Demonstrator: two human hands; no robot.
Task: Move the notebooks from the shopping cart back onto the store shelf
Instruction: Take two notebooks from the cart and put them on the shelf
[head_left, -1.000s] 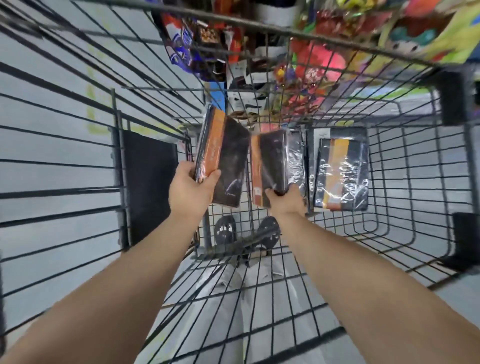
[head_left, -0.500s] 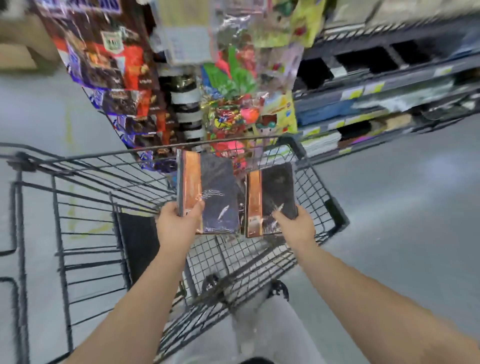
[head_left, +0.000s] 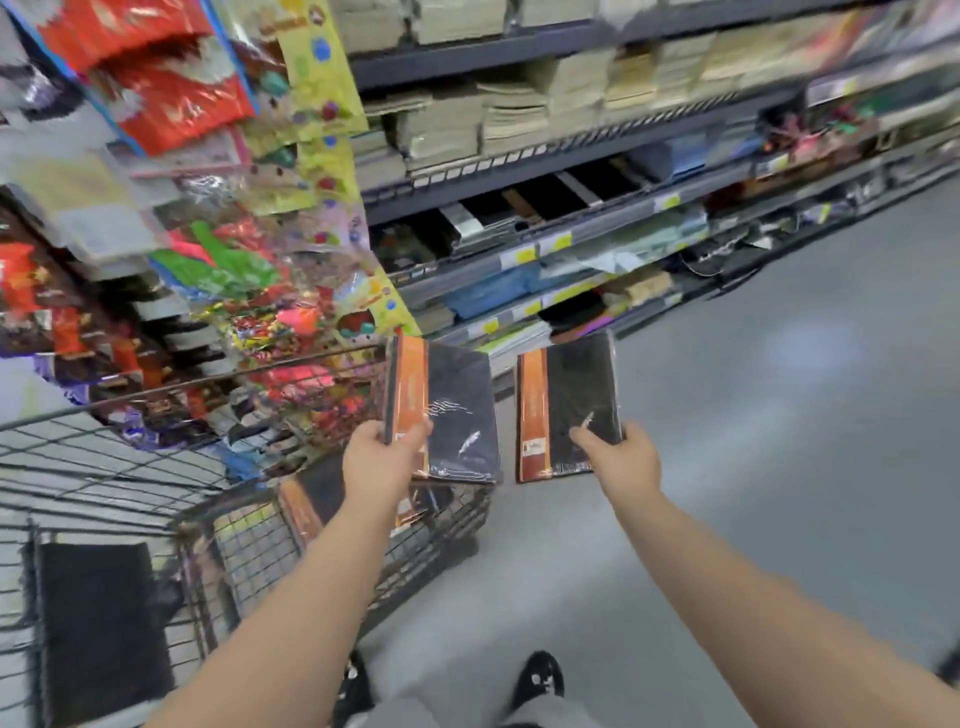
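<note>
Aisle (head_left: 779, 415) by shelf (head_left: 519, 179); notebook (head_left: 301, 512) inside cart (head_left: 156, 396); left hand (head_left: 376, 462), thumb-pinch on left notebook (head_left: 457, 415); right hand (head_left: 623, 460), same on right notebook (head_left: 576, 400).

No legible text anywhere, whole scene smeared. Left notebook (head_left: 457, 415): faint print along orange band, too blurred to read. Right notebook (head_left: 576, 405): small pale label low on orange band, marks unreadable. Yellow price tags (head_left: 524, 255) along shelf edge (head_left: 613, 221): no figures legible. Hanging packets (head_left: 171, 98) at left: bright printing, no word or brand made out.
</note>
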